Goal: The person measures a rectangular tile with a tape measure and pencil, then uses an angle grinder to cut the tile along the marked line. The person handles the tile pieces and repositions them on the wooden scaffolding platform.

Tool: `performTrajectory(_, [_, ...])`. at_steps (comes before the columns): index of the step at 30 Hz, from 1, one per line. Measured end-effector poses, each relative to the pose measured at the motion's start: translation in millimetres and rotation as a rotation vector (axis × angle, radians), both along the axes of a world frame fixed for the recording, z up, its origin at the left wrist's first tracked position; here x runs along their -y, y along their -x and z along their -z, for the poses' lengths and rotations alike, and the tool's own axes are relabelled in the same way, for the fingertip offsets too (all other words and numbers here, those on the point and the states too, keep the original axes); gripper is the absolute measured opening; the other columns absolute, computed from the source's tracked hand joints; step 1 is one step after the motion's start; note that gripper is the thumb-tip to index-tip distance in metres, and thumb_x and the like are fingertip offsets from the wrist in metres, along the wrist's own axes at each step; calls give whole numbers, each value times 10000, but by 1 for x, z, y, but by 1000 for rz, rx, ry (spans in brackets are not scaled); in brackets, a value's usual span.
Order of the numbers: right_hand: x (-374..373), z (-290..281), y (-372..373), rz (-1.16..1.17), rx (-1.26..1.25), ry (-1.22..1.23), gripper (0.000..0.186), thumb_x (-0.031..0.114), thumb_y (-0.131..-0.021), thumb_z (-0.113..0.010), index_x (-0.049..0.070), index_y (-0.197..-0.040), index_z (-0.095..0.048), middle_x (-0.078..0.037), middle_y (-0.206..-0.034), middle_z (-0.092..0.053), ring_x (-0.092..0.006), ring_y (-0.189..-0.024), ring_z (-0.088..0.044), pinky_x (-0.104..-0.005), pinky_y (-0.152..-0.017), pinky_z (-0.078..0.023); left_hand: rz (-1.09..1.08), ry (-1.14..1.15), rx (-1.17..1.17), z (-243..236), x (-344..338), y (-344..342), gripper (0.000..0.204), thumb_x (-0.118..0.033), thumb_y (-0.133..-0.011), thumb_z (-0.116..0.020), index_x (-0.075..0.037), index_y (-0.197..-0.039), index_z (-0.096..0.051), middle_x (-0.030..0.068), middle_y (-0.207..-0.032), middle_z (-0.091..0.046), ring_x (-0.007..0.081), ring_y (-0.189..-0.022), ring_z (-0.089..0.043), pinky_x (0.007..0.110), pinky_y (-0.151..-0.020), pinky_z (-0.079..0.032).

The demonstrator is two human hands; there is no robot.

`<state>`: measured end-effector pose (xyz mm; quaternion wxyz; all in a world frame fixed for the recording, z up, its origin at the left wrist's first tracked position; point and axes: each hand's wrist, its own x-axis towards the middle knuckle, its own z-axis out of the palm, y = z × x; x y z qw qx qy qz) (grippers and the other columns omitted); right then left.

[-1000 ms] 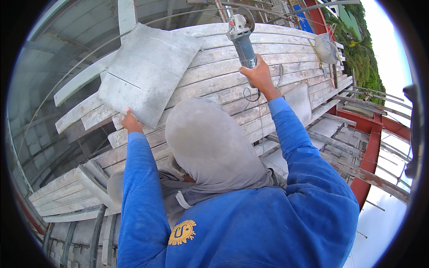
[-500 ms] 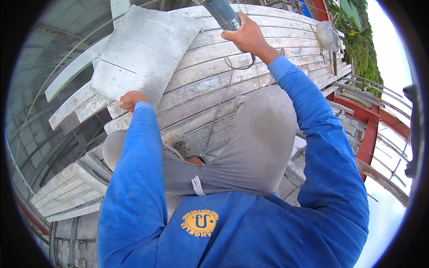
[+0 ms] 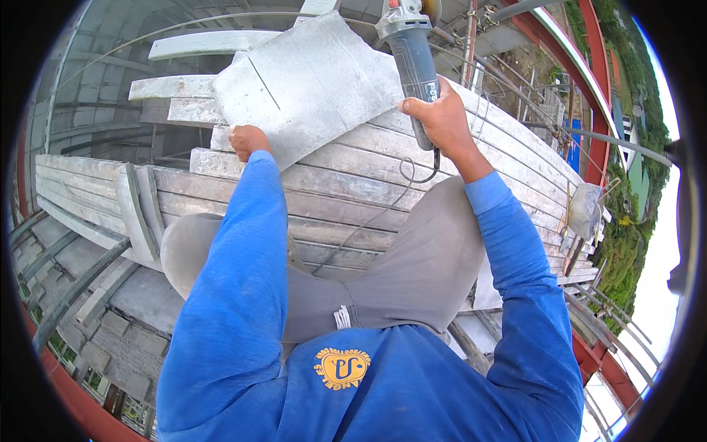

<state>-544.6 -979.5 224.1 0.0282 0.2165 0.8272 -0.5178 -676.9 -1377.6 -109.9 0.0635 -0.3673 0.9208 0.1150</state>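
Left hand: the left hand (image 3: 248,140) is closed on the near left edge of the grey sheet (image 3: 309,81), so the sheet is kept from sliding on the planks.
Right hand: the right hand (image 3: 440,121) is wrapped tight round the dark body of the angle grinder (image 3: 409,44); the tool is held up and away from the body, with its head pointed to the far side.
Grey sheet: a flat, pale grey panel is laid slanted on top of the wooden planks (image 3: 346,191), far and in the middle. A thin straight line is seen across its left part. The planks are used under it as a flat bed, so it is kept off the gaps below.
Angle grinder: it is placed just right of the sheet's far corner. Whether its disc is touching the sheet cannot be told, as the head is cut off by the top rim of the picture.
Cord: a thin cord (image 3: 383,214) hangs down from the tool and runs across the planks toward the person's grey trousers (image 3: 412,272).
Body: the legs are set wide on the planks, likely for a steady stance up high.
Around: a small grey trowel-like tool (image 3: 585,210) lies at the right end of the planks; red steel beams (image 3: 600,88) and trees are seen far right.
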Motion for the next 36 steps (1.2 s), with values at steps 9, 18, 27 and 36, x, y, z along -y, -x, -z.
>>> performTrajectory(9, [-12, 41, 4, -59, -96, -101, 637, 339, -744, -866, -29, -1225, -669, -165, -997, -766, -275, -872, -741, -400, -832, -589, -335, -497, -171, 31, -24, -96, 462, -304, -1127, -435, 60, -1186, -712, 340, -1179, -736, 436, -1117, -745, 516, -900, -602])
performTrajectory(18, [-1, 66, 12, -105, -94, -169, 565, 347, -743, -849, -16, -1142, -680, -171, -956, -761, -296, -858, -743, -416, -810, -583, -461, -622, -32, 9, -65, -115, 410, -311, -1041, -605, 8, -1248, -759, 246, -1256, -767, 405, -1181, -740, 496, -1010, -580])
performTrajectory(27, [18, 110, 41, -47, -72, -247, 586, 364, -744, -824, 3, -1181, -674, -224, -1014, -778, -402, -946, -770, -488, -879, -588, 1260, -492, 398, -517, -51, -93, 306, -221, -868, -801, -7, -1087, -807, 161, -1009, -813, 309, -934, -764, 418, -847, -586])
performTrajectory(36, [24, 176, -10, -301, -43, -314, 509, 328, -755, -830, -3, -1110, -676, -222, -954, -772, -401, -895, -760, -488, -840, -580, 1818, -1675, -187, -636, -92, -382, 282, -157, -1013, -695, -31, -1265, -686, 147, -1089, -724, 320, -908, -723, 461, -846, -543])
